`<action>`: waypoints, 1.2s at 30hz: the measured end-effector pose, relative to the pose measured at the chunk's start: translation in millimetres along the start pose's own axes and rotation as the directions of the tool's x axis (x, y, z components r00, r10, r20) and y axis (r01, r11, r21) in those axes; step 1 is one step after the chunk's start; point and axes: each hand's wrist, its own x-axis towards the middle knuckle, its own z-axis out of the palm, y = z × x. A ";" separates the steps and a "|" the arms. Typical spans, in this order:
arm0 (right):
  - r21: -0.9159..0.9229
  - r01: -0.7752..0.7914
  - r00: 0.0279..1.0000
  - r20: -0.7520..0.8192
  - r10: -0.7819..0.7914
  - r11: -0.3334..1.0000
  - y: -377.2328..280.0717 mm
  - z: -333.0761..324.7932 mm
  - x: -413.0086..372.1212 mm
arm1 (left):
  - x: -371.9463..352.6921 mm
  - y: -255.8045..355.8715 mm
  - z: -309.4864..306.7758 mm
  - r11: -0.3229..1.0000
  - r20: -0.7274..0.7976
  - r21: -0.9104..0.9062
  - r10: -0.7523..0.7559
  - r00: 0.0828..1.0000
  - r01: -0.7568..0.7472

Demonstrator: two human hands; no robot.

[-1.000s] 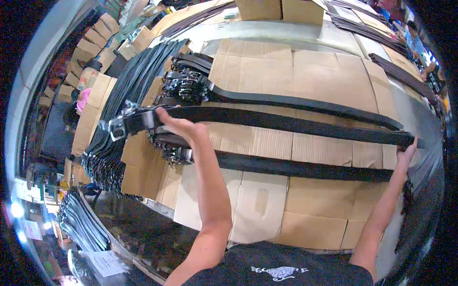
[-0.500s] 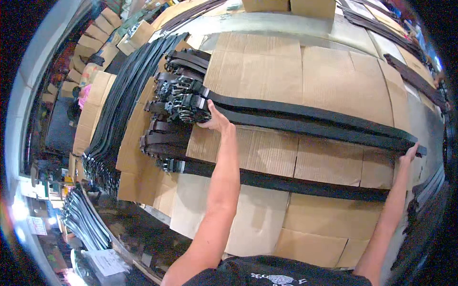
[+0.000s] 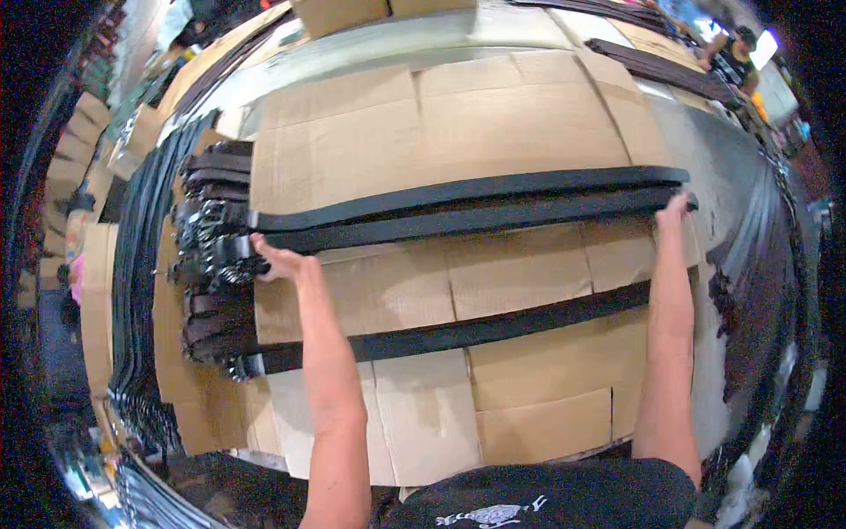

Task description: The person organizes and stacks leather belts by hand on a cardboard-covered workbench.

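Observation:
A stack of black belts (image 3: 493, 208) lies lengthwise across cardboard, with metal buckles (image 3: 227, 251) bunched at the left. My left hand (image 3: 286, 262) is closed around the buckle end, thumb on top and fingers partly hidden beneath. At the far tips, my right hand (image 3: 673, 210) grips the strap ends, its fingers partly out of sight. Nearer to me runs another black belt bundle (image 3: 458, 333), parallel to the first and touched by neither hand. Dark brown belts (image 3: 211, 316) show in coils beside the buckles.
Cardboard sheets (image 3: 529, 110) cover the table. To the left hangs a thick row of black belts (image 3: 163, 256). More dark belts (image 3: 661, 70) lie on the far side, near a person (image 3: 733, 62). Cardboard boxes (image 3: 339, 13) stand at the back.
The view has turned, so the table and belts appear further left and at a different slant. Both hands stay at the same ends of the belts. A person shows at upper right.

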 end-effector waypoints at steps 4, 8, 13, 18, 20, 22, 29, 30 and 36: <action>-0.047 -0.045 0.984 -0.177 0.036 0.998 -7.1 15.7 1.8 | -4.2 -3.4 0.2 0.999 -0.062 0.037 0.040 0.997 -0.038; -0.124 -0.073 0.950 -0.311 0.031 0.990 -5.3 29.8 4.3 | -1.0 -2.4 -1.7 0.991 -0.064 0.134 0.003 0.998 0.005; -0.321 -0.087 0.986 -0.162 0.036 0.943 -24.7 22.6 -32.9 | -22.2 23.4 -3.7 0.936 0.132 0.269 -0.268 0.954 0.226; -0.347 0.064 0.989 -0.102 -0.106 0.936 -14.9 26.9 -66.3 | -32.6 60.0 3.7 0.786 0.246 0.490 -0.539 0.806 0.376; -0.332 0.084 0.948 -0.263 -0.177 0.939 8.6 37.8 -67.3 | -23.6 62.1 2.7 0.792 0.264 0.471 -0.546 0.795 0.388; -0.281 0.084 0.941 -0.294 -0.169 0.956 16.5 47.8 -64.1 | -11.6 52.2 0.5 0.819 0.293 0.386 -0.545 0.786 0.424; -0.151 0.030 0.934 -0.347 -0.082 0.988 -9.1 80.3 -105.6 | -4.8 41.9 13.2 0.849 0.268 0.277 -0.517 0.813 0.450; -0.136 0.042 0.938 -0.336 -0.086 0.990 -9.5 78.5 -105.7 | -0.2 40.2 12.2 0.848 0.288 0.267 -0.524 0.802 0.458; -0.083 0.025 0.994 -0.104 -0.033 0.996 -2.8 47.0 -90.4 | 9.7 34.8 1.8 0.819 0.264 0.344 -0.554 0.790 0.459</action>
